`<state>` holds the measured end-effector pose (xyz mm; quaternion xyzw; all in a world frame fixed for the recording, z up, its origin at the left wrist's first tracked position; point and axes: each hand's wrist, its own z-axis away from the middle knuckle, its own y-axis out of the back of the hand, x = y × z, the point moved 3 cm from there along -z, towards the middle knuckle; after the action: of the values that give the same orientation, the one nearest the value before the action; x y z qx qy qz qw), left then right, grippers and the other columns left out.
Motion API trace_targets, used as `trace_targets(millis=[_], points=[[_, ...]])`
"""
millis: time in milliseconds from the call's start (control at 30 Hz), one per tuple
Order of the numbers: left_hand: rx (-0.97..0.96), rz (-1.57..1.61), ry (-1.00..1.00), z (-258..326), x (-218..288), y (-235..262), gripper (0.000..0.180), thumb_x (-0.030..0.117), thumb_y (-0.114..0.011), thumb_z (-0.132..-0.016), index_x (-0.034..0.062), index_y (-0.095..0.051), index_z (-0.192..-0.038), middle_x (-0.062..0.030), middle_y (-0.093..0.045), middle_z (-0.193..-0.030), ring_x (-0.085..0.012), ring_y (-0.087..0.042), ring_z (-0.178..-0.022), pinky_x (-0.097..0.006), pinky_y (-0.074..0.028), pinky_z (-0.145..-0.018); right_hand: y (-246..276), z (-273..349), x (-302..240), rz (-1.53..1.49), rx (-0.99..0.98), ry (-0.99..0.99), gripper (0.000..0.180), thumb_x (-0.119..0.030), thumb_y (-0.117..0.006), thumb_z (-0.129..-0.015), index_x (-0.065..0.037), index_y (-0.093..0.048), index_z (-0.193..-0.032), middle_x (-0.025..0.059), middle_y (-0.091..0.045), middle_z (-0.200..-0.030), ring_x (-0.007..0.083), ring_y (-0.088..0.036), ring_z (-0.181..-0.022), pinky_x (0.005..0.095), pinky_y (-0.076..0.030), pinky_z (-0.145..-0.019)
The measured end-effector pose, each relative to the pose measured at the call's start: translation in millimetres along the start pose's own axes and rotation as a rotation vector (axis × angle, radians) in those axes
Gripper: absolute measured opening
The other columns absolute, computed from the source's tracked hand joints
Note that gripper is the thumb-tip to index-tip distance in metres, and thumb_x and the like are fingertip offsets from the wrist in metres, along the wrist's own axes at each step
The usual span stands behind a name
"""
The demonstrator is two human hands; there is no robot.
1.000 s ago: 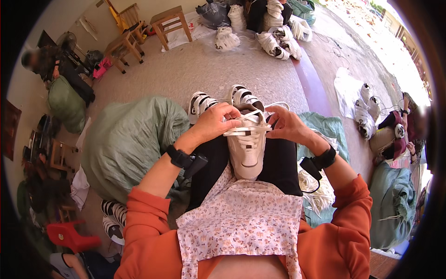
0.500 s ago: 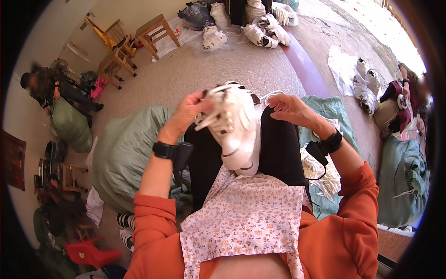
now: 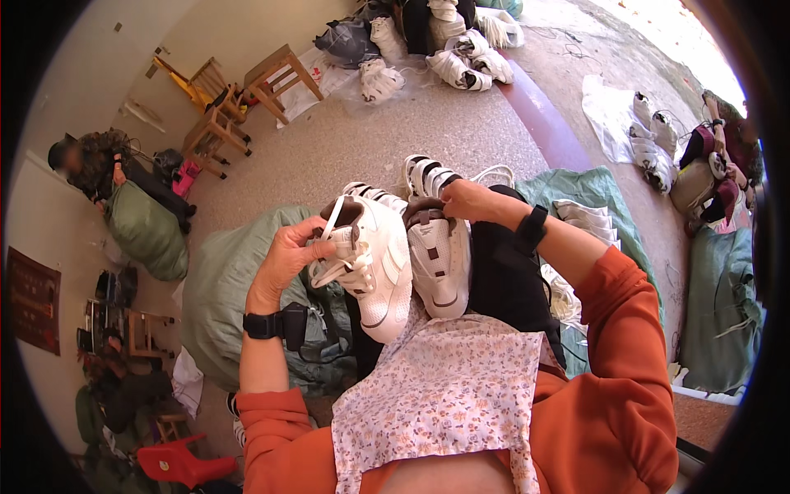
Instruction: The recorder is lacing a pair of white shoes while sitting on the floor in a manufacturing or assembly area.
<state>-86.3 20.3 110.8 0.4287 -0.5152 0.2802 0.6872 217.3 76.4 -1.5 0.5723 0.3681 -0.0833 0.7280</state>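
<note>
I see a grey, speckled floor (image 3: 329,148) carrying the things; wooden stools (image 3: 270,71) stand toward the wall, a red plastic seat (image 3: 181,465) at lower left; a bulging green sack (image 3: 230,280) rests nearer the camera. Clustered white shoes (image 3: 467,64) sit at the far side; rightward, I see a flat white sheet (image 3: 605,107), with a teal cloth (image 3: 568,185) spread closer in.

A red plastic stool (image 3: 181,467) at lower left, wooden stools (image 3: 270,69) near the pale wall (image 3: 222,37).
</note>
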Motion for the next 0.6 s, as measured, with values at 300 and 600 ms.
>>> trace_targets(millis=[300, 600], points=[[-0.073, -0.231, -0.069, 46, 22, 1, 0.019, 0.005, -0.078, -0.074, 0.0013, -0.07, -0.091, 0.0001, -0.062, -0.083, -0.0091, -0.055, -0.078, -0.025, -0.043, -0.072, 71, 41, -3, -0.514, 0.707, -0.064, 0.014, -0.01, -0.065, -0.081, -0.004, -0.07, -0.093, 0.009, -0.07, -0.081, 0.0151, -0.066, -0.072, 0.0308, -0.051, -0.065], [-0.302, -0.244, -0.138, 30, 52, -27, 0.019, 0.002, -0.075, -0.074, -0.0002, -0.07, -0.093, -0.0004, -0.062, -0.083, -0.0091, -0.055, -0.076, -0.025, -0.042, -0.067, 151, 84, 137, 0.353, 0.953, -0.051, 0.042, -0.02, -0.061, -0.09, -0.005, -0.053, -0.129, 0.0078, -0.064, -0.113, 0.0229, -0.062, -0.103, 0.0344, -0.05, -0.088]])
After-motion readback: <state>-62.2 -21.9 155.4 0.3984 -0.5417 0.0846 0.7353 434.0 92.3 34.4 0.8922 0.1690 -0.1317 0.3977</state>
